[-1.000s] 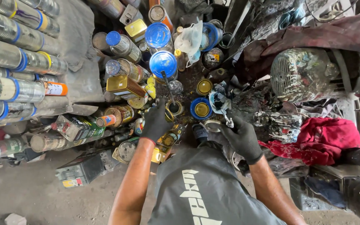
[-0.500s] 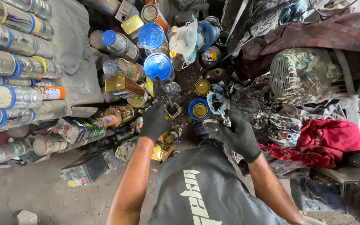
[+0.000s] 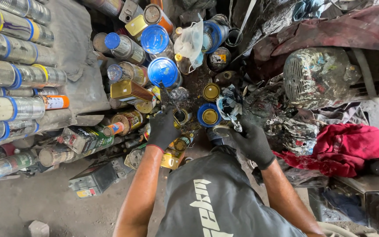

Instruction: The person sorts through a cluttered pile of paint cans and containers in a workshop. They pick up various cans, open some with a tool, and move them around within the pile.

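1. Evidently little has moved over the last second. The left hand and right hand, both in black gloves, stay at mid-frame over the same cluster of small tins. Only the view itself has drifted slightly.
2. Finding: the work remains at the same spot, with no tin lifted away or newly set down.
3. Left hand: its fingers are curled downward against the small open tin, just right of the glove. Whether they actually clamp the tin cannot be told.
4. Right hand: its fingers are closed narrowly round a slim metal tool, whose tip points up-left toward a stained blue-and-white rag.
5. The open tin sits at centre frame among the clutter. It is round, with a yellowish rim and a dark interior, and its outside is grimy with paint.
6. Just beside it to the right stands a blue-rimmed tin with a yellow lid. A larger blue-lidded can lies above.
7. Surroundings: rows of ribbed metal cans at left, a paint-spattered machine at upper right and a red cloth at right.
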